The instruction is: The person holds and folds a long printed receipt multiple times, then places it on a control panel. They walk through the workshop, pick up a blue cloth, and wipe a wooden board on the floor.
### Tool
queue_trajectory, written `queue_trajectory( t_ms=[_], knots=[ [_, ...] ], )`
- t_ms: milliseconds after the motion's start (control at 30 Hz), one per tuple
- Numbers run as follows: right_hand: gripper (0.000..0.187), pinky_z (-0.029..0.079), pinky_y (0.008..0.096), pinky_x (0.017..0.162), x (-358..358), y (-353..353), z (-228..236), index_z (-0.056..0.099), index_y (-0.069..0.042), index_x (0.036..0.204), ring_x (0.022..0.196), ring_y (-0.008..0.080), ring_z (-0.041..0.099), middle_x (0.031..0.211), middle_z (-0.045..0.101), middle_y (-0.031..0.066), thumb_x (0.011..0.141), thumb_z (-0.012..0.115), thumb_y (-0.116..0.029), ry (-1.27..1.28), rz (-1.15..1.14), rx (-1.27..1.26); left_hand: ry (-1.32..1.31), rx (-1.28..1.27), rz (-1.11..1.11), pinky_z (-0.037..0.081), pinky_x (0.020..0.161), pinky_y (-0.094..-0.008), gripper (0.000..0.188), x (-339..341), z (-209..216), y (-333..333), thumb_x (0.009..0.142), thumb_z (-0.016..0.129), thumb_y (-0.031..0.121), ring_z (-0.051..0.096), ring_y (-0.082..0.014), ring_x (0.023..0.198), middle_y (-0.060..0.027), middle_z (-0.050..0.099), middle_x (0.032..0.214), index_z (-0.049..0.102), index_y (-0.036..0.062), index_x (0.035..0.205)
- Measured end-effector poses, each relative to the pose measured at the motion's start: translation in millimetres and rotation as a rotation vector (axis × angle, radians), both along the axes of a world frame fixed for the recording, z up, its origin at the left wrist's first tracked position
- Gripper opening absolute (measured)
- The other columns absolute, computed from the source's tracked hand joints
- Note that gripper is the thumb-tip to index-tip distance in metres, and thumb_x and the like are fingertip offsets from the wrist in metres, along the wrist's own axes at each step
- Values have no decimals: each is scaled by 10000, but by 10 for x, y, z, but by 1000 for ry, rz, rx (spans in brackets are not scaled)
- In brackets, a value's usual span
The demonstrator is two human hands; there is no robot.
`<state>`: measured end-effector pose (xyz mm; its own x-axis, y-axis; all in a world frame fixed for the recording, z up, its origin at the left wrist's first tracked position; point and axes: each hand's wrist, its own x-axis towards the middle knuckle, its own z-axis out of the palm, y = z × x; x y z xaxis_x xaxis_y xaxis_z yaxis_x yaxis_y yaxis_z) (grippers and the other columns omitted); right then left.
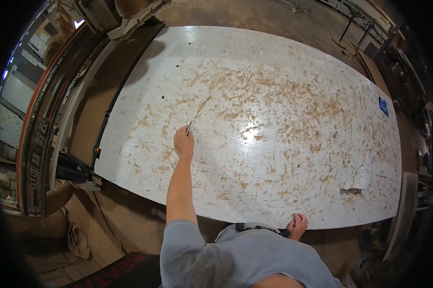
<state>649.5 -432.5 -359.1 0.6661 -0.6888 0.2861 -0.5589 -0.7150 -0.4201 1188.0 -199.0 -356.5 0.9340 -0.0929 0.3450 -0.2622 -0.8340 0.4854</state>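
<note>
A large white board (pixel 274 57), scuffed all over with brown scratches and worn patches, spreads out in front of me. My left hand (pixel 183 141) reaches out over its left half. Its fingers are closed on a slim pointed tool (pixel 189 128), whose dark tip points away from me at the board; whether it is a knife or a pen I cannot tell. My right hand (pixel 298 226) rests at the board's near edge, close to my body. The fingers there are curled around something small, mostly hidden.
A machine gantry (pixel 39 158) with a red edge stands along the left end. On the board's right side lie a crumpled blue cloth or glove (pixel 383 106), a clear sheet (pixel 364 178) and a dark scrap (pixel 350 191). Long panels (pixel 402 211) lean beyond the right end.
</note>
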Motion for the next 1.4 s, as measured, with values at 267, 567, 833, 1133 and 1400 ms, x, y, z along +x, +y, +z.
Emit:
queue_trajectory(
  t_ms=[267,567,833,1133,1400],
  knots=[
    [250,381,433,827,135,93,13,590,-75,958,956,338,487,1011,537,152,716,526,-70,10,-96,-47,-4,-87,50,430,820,-375,449,-18,-75,-2,747,650,167,538,-266,948,-76,580,1062,518,92,1170],
    [247,381,431,841,152,125,14,587,-63,951,975,341,485,1019,540,160,714,520,-42,-12,-119,-55,71,-387,109,412,867,-380,466,-75,56,-69,744,645,150,526,-291,1013,-115,554,1110,495,64,1177],
    [225,384,428,840,195,134,10,592,-60,925,982,335,486,1008,543,157,713,524,-31,-43,-182,-26,186,-576,-376,373,942,-372,350,-1899,284,-748,766,615,113,504,-301,1067,-136,553,1131,543,30,1099],
    [245,421,373,854,227,179,114,563,-43,999,1005,287,502,1036,550,136,761,560,-100,-208,-268,304,514,-374,-1608,392,904,-383,367,-3386,735,-1204,735,640,165,503,-308,1051,-116,556,1115,552,68,1078],
    [268,460,252,731,22,222,574,491,-48,1112,833,112,537,887,574,29,847,527,-57,-543,-194,1054,521,-155,-1877,361,922,-414,593,-3954,1133,-1564,710,685,287,437,-369,1098,-191,433,1231,473,51,1211]
  ],
)
